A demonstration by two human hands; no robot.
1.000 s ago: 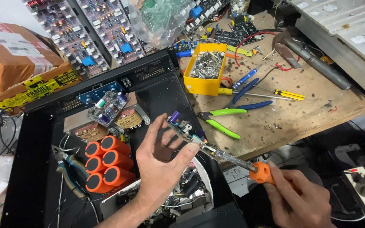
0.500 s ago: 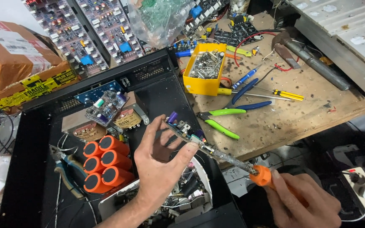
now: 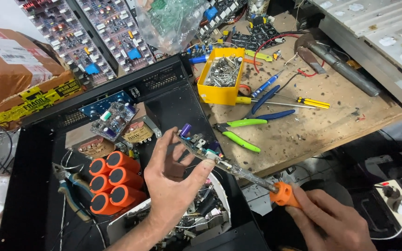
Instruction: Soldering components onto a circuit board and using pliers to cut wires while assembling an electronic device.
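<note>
Circuit board, narrow, is being pinched by the left hand above the open black chassis, while the right hand is gripping an orange-handled soldering iron, tip touching the board's near end. Orange capacitors are crowding the space below-left. Brown taped parcel is sitting far left, partly cut off; yellow bin is standing near the bench edge.

Bare hands, sleeveless forearms
</note>
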